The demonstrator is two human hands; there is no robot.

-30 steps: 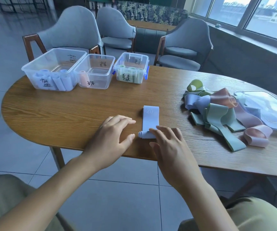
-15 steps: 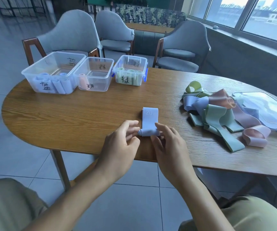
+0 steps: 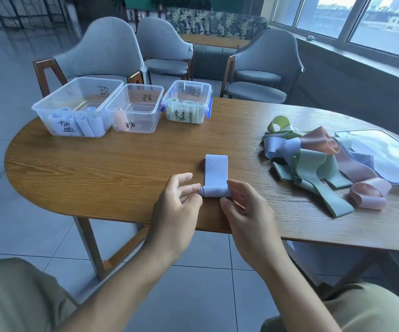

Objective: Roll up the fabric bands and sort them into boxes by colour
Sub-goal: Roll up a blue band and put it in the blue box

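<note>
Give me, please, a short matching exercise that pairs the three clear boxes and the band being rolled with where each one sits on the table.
Things:
1. box of blue rolls
2. box with one pink roll
3. box of green rolls
4. pale blue band

Places:
A. middle of the row
B. near edge, between the two hands
C. left end of the row
D. right end of the row, blue latches

Pairs: 1-C, 2-A, 3-D, 4-B

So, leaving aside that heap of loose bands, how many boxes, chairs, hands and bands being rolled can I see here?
Clear boxes: 3
Grey chairs: 3
Hands: 2
Blue band being rolled: 1
Total: 9
</note>
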